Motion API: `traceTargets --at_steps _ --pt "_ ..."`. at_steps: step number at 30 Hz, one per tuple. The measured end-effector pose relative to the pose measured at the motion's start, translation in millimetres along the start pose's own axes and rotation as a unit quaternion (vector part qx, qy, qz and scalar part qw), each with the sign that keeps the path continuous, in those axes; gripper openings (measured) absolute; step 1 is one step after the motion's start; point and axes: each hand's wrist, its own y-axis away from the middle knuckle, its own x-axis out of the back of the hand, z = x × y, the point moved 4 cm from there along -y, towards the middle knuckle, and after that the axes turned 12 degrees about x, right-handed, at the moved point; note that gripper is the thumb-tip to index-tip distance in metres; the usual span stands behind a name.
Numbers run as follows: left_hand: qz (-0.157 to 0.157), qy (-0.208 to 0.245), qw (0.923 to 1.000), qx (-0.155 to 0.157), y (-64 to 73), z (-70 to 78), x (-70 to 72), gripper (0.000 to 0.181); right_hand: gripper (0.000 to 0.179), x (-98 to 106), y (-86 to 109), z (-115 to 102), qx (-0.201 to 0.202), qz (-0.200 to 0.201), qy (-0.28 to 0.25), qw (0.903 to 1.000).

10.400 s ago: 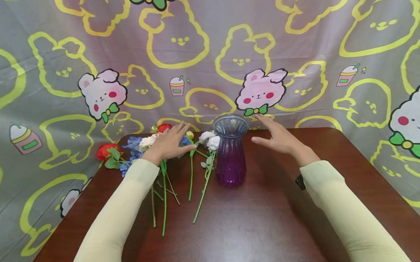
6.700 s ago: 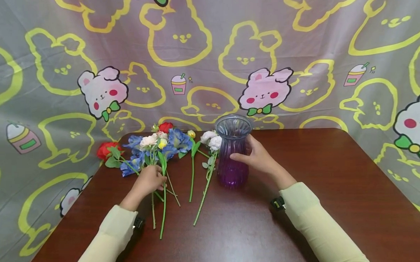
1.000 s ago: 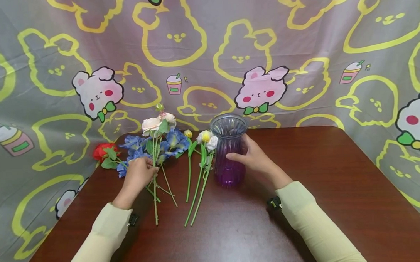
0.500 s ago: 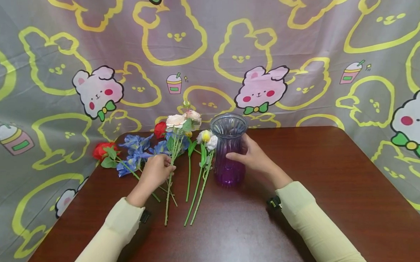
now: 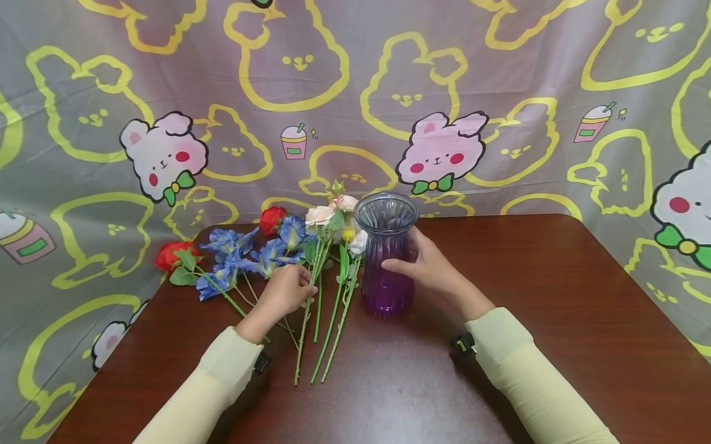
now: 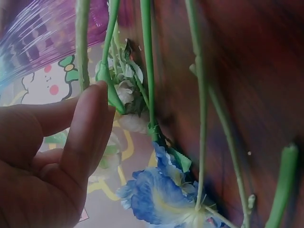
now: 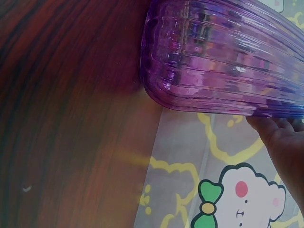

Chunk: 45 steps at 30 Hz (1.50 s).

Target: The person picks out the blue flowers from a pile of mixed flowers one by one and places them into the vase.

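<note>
My left hand (image 5: pixel 284 293) pinches the stem of a cream-pink artificial rose spray (image 5: pixel 320 217), its blooms up and leaning toward the vase. In the left wrist view, thumb and fingers of the left hand (image 6: pixel 61 152) meet at that rose stem (image 6: pixel 82 47). A ribbed glass vase (image 5: pixel 388 279), purple below and clear grey at the flared rim, stands upright on the table. Around its right side my right hand (image 5: pixel 436 268) grips it, thumb in front, the other fingers mostly hidden behind. From the right wrist, the vase's purple base (image 7: pixel 190 61) shows on the wood.
Left of the vase lie white flowers (image 5: pixel 358 241) and a yellow tulip (image 5: pixel 348 234), partly behind the rose spray. Blue flowers (image 5: pixel 227 252) and two red roses (image 5: pixel 171 256) spread farther left. A patterned curtain (image 5: pixel 351 85) hangs behind the dark wooden table (image 5: pixel 541 320).
My left hand has carried the rose spray rightward, toward the vase. Earlier, the yellow tulip moved from the left pile to beside the white flowers, and my right hand took hold of the vase.
</note>
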Motion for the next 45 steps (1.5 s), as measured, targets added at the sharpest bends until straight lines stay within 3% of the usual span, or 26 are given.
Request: traceTargets --at_steps 4,12,19,28,35,41,45 --pt "-0.024 0.004 0.9995 0.017 -3.5 -2.8 -4.2 0.019 0.072 0 0.0 -11 0.009 -0.006 0.011 0.9999" --pt "-0.052 0.035 0.9978 0.02 -6.4 -7.4 -14.3 0.027 0.076 2 -0.4 19 0.002 0.0 0.003 1.0" --pt "-0.042 -0.016 0.9989 0.015 -6.8 -8.6 -16.8 0.026 0.075 2 0.0 21 0.003 0.001 0.004 1.0" --pt "-0.038 -0.016 0.999 0.015 -9.2 -13.8 -19.8 0.011 0.078 0 0.0 20 -0.026 0.007 -0.026 0.9993" --pt "-0.046 -0.009 0.9988 0.017 -8.7 -14.0 -18.9 0.031 0.076 -3 2.0 -9 -0.032 0.004 -0.026 0.9991" --pt "-0.046 -0.007 0.9988 0.013 -4.9 -14.3 -13.7 0.035 0.076 -2 1.2 -8 -0.029 -0.002 -0.018 0.9994" --pt "-0.047 -0.008 0.9986 0.023 -1.2 -17.0 -5.7 0.036 0.078 0 0.0 8 -0.029 -0.001 -0.014 0.9995"
